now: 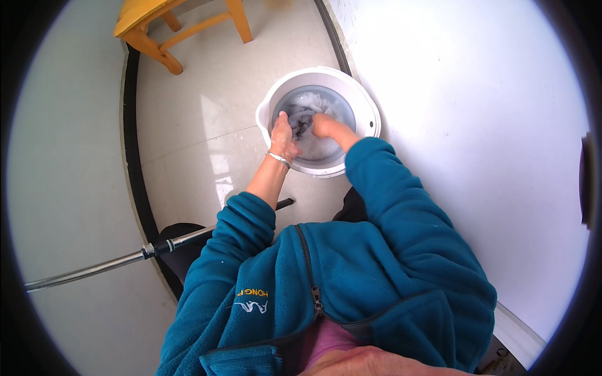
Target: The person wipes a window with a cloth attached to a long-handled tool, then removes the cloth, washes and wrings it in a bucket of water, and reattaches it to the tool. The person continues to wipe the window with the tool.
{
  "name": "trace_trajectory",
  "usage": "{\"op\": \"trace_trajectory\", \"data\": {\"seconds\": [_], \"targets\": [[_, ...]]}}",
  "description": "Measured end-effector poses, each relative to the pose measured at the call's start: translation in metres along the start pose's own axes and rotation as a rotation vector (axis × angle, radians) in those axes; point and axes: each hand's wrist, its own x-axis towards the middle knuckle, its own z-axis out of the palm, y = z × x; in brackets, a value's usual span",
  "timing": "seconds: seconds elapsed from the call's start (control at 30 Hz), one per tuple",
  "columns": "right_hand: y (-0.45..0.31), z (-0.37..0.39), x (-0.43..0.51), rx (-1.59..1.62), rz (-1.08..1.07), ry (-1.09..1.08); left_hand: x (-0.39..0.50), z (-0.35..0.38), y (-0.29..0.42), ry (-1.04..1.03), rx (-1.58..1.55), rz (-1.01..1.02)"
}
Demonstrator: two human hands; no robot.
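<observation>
A white plastic bucket on the floor holds cloudy water with white suds. Partly sunk in it is a wet, dark grey cloth-like bundle; its exact kind is hard to tell. My right hand reaches in from the right, curled onto the bundle, its fingertips hidden by bundle and suds. At the bucket's left inner side, my left hand has its thumb apart from its fingers and its palm towards the bundle. Wet suds cling to it, and a silver bangle circles that wrist.
A metal pole with a black joint slants in from the left, passing behind my left sleeve. A yellow wooden stool stands at the upper left. White walls rise left and right of the glossy tiled floor, the right one close to the bucket.
</observation>
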Motion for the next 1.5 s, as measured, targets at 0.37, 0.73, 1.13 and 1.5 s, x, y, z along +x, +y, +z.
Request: {"op": "trace_trajectory", "data": {"seconds": [0.37,0.73,1.13,1.5], "targets": [[-0.074,-0.008,-0.120,0.216,-0.566,0.712,0.027,0.001,-0.028,-0.472,-0.600,0.071],[0.008,0.001,0.003,-0.459,-0.037,0.077,-0.021,-0.002,-0.002,-0.078,0.000,-0.049],[-0.076,-0.028,-0.130,0.170,-0.695,0.554,0.053,-0.007,-0.026,-0.421,0.059,0.481],[0.014,-0.020,-0.008,-0.452,-0.066,0.273,-0.004,0.005,0.003,0.005,0.100,0.174]]}}
